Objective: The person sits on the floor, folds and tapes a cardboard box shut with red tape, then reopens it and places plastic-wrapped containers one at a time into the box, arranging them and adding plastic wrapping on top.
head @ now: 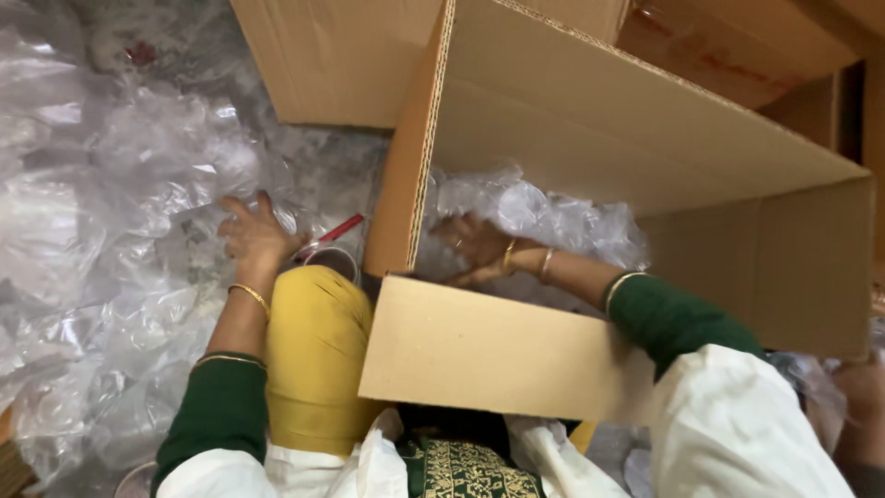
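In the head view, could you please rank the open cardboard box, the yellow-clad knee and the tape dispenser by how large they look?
1. Cardboard box, largest by far.
2. Yellow-clad knee, though nearness to the camera enlarges it.
3. Tape dispenser, smallest and partly hidden beside the left hand.

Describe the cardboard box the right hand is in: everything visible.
The cardboard box is plain brown corrugated board, open, its flaps standing out; fluting shows along the left flap's edge. It lies in front of the person, the near flap over their lap. Crumpled clear plastic wrap fills the inside. The right hand reaches in and presses on that wrap; the green sleeve crosses the near flap.
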`<move>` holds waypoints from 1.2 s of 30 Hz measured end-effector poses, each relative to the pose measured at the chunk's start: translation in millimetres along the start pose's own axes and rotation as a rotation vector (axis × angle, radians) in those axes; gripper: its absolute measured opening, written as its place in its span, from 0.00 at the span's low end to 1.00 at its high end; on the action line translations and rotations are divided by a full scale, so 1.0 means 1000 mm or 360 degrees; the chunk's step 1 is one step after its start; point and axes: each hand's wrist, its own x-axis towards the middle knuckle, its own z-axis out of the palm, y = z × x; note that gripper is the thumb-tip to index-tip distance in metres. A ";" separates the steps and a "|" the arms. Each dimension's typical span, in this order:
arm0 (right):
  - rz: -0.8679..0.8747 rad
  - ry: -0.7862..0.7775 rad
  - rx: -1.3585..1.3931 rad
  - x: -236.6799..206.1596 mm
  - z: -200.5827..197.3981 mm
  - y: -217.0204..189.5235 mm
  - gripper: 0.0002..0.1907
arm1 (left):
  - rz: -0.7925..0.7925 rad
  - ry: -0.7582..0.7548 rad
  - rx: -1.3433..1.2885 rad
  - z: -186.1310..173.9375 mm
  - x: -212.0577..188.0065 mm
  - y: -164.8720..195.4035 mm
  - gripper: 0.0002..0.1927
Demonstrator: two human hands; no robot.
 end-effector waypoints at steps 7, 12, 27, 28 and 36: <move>0.0201 -0.0325 -0.0243 0.016 0.012 -0.012 0.49 | 0.0198 0.0324 -0.0130 -0.003 -0.013 -0.036 0.51; 0.0235 -0.0266 -0.0401 0.011 -0.027 -0.038 0.46 | 0.0443 0.0880 -0.0829 -0.045 -0.059 -0.056 0.51; -0.0669 0.1836 0.0050 -0.127 -0.112 -0.070 0.40 | 0.2436 0.1218 -0.1180 -0.157 -0.190 0.081 0.29; -0.0577 0.1851 -0.0180 -0.109 -0.107 -0.047 0.41 | 0.2144 0.1319 -0.1200 -0.149 -0.169 0.061 0.29; -0.0110 0.0490 -0.0912 0.014 -0.039 0.045 0.38 | 0.0980 0.0953 -0.0515 -0.094 0.033 -0.001 0.32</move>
